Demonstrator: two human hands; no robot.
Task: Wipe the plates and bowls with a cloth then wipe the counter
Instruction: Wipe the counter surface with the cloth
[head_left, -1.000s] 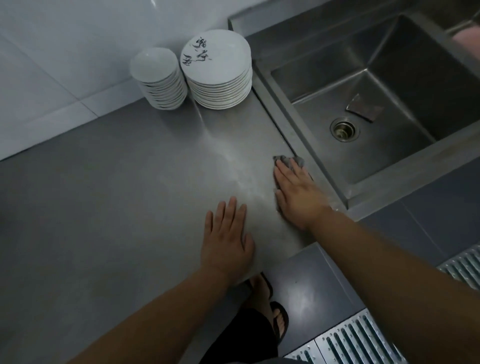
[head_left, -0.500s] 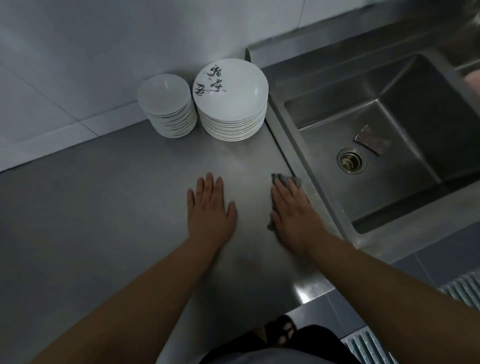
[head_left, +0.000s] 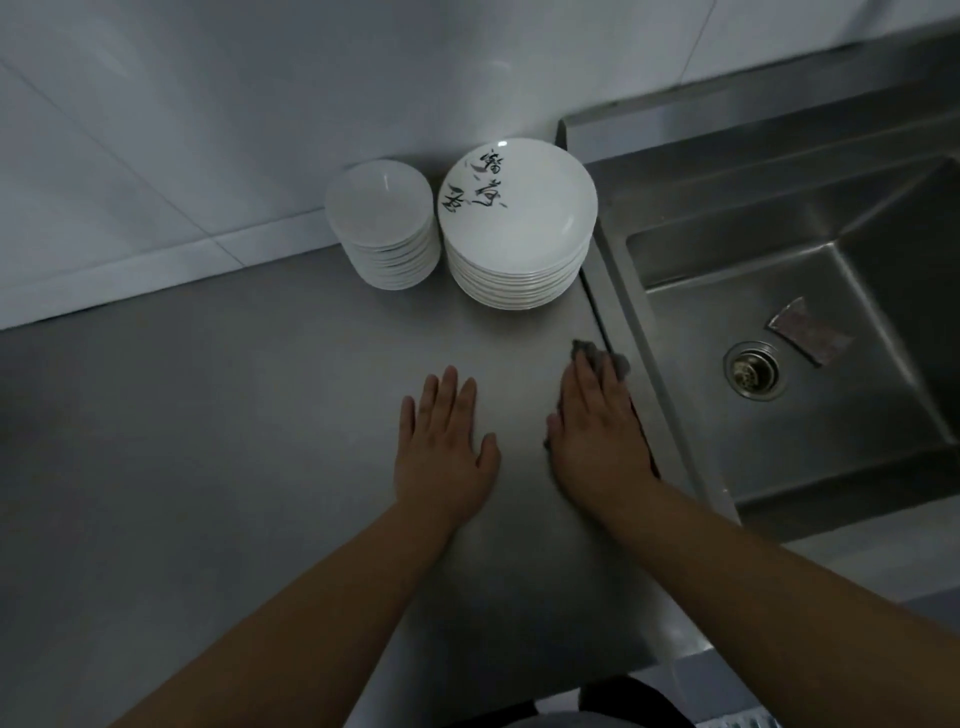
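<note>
I see the left hand (head_left: 447, 447) flat on the counter (head_left: 208, 415), fingers straight, right hand (head_left: 597, 436) at its three o'clock pressing the grey cloth (head_left: 592, 349) down flat-fingered, plates (head_left: 519, 218) and bowls (head_left: 382, 208) stacked at twelve o'clock

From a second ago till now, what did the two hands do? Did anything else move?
Both hands slid up the steel counter, away from its front edge and toward the dishes. The right hand pushed the grey cloth flat along the edge beside the sink, and the left hand slid flat next to it. Nothing was picked up or let go. The stack of plates and the stack of bowls stayed put.
</note>
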